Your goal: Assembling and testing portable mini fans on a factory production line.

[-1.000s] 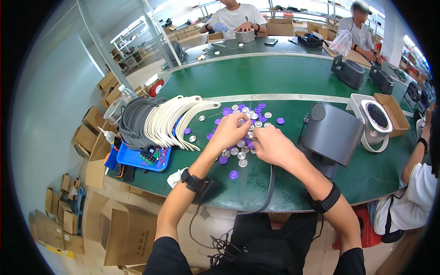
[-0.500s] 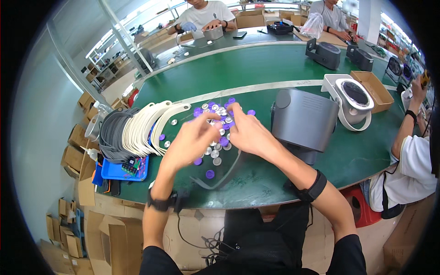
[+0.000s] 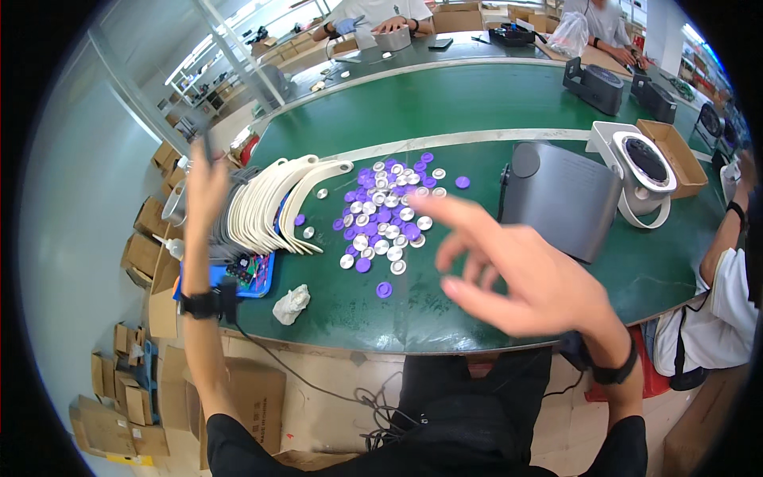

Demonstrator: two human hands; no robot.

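Left hand (image 3: 205,191): While the forearm reaches up on the far left, the fingers are closed on a dark strip (image 3: 204,137); motion blur hides the exact hold.
Dark strip: juts upward from the fingertips, above the left end of the stacked bands; outline smeared.
Right hand (image 3: 528,278): grip wide, thumb well apart from the extended index finger, other fingers loosely curled; blurred. Index fingertip overlaps the right side of the pile in view; contact cannot be told.
Pile of discs (image 3: 381,247): purple and silver, heaped on the green table (image 3: 358,119) between the stacked bands and the right hand. A lone purple disc (image 3: 385,290) lies nearer the body.
White bands (image 3: 266,203): curved, fanned side by side, left of the pile; grey bands (image 3: 226,219) adjoin them, partly behind the left forearm.
Blue tray (image 3: 256,292): near the left forearm, small circuit parts inside.
Crumpled white wad (image 3: 291,304): near table edge, right of the tray.
Grey housing (image 3: 560,199): just beyond the right hand; white device (image 3: 612,135) to its right, beside a cardboard box (image 3: 691,176).
Co-worker across the table: gloved hand (image 3: 344,26) beside a small grey case (image 3: 393,38).
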